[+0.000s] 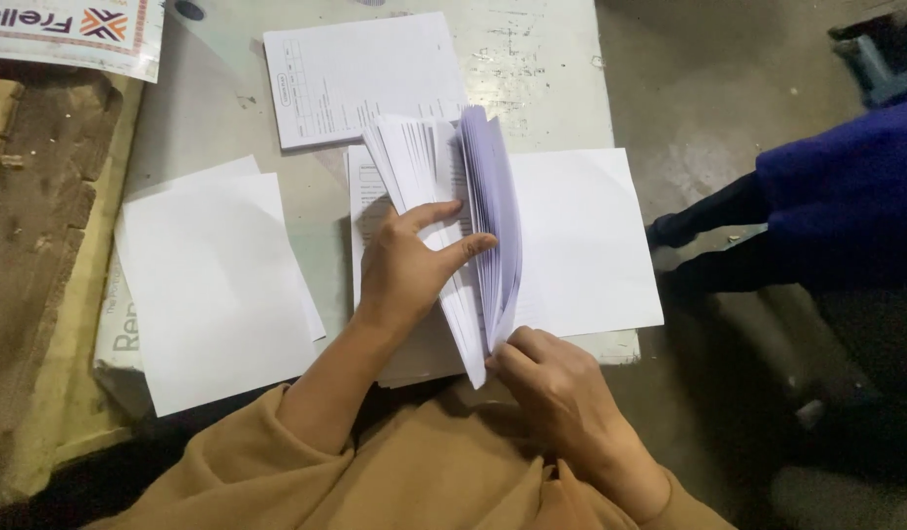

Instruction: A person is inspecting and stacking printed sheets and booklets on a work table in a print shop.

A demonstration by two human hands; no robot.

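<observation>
White sheets stand fanned on edge in the middle of the grey surface (551, 59), a thick stack of printed forms (473, 216) bent upward so its pages can be told apart. The left hand (409, 260) lies spread on the leaves already turned down, thumb pressing into the fan to keep them from springing back. The right hand (546, 378) pinches the near bottom corner of the upright pages, which gives it a hold for letting them slip. A blank sheet (586, 240) lies flat at the right, more blank sheets (213, 280) at the left, and a printed form pad (360, 74) beyond.
</observation>
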